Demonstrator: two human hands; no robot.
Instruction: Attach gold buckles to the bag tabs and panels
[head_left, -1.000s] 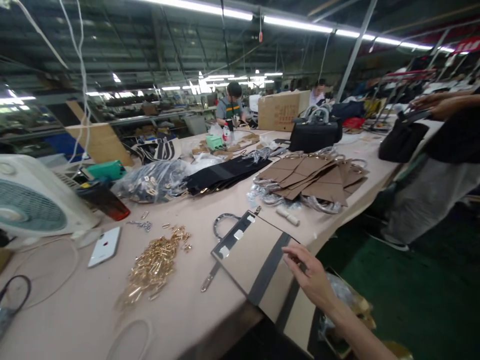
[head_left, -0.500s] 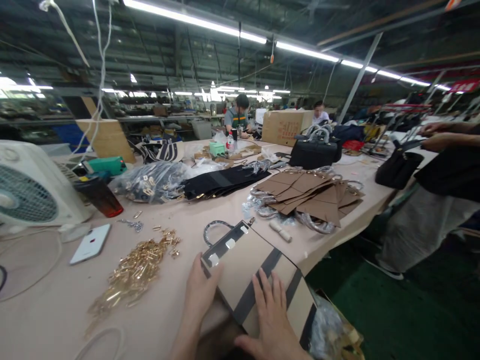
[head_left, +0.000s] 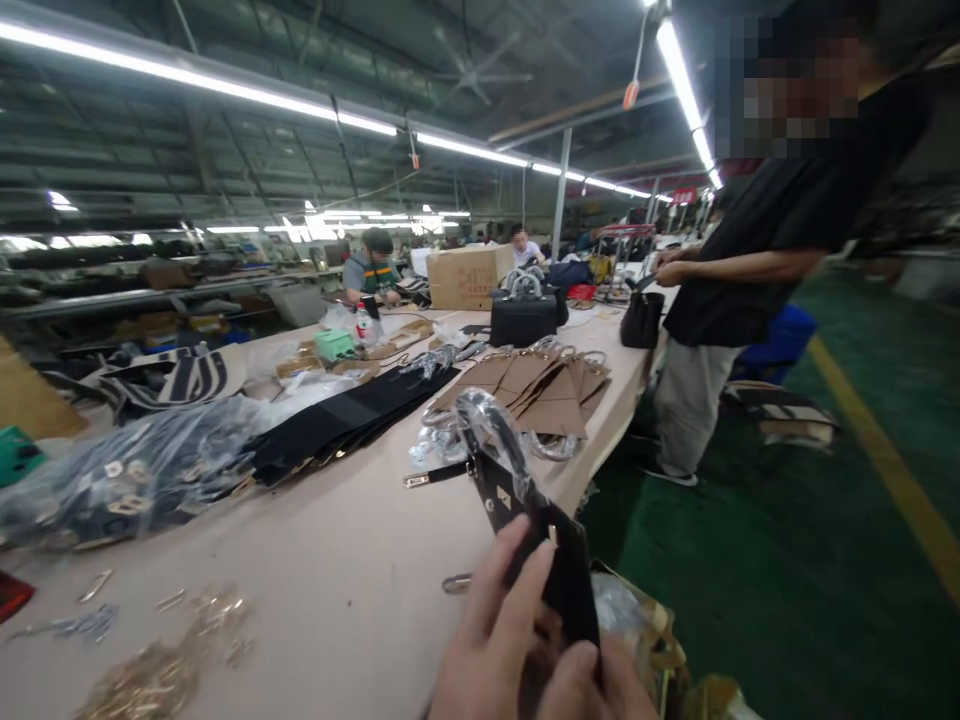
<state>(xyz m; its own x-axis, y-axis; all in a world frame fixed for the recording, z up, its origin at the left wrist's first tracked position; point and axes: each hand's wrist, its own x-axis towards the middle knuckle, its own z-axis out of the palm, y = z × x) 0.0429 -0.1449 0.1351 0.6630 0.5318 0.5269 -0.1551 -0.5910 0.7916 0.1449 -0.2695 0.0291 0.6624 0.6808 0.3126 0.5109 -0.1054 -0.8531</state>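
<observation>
Both my hands are low in the view at the table's front edge. My left hand (head_left: 491,635) grips the side of a black bag panel (head_left: 559,560), and my right hand (head_left: 592,685) holds its lower end. The panel is raised off the table, tilted, with small metal studs on its face. A bag handle wrapped in clear plastic (head_left: 487,430) sticks up from its top end. A metal-tipped strap end (head_left: 435,474) lies across the table behind it. Loose gold metal fittings (head_left: 146,685) lie on the pink-covered cutting table (head_left: 360,560) to my left.
Stacked brown bag panels (head_left: 532,395), black strips (head_left: 337,425) and a plastic bag of hardware (head_left: 127,480) lie on the table. A standing person (head_left: 757,270) holds a black handbag (head_left: 641,320) at the table's right edge. A cardboard carton with plastic (head_left: 645,630) sits below my hands.
The panel has been lifted from the table and turned, its black face now showing instead of the tan one. My view has swung right, bringing the standing person and more green floor into sight.
</observation>
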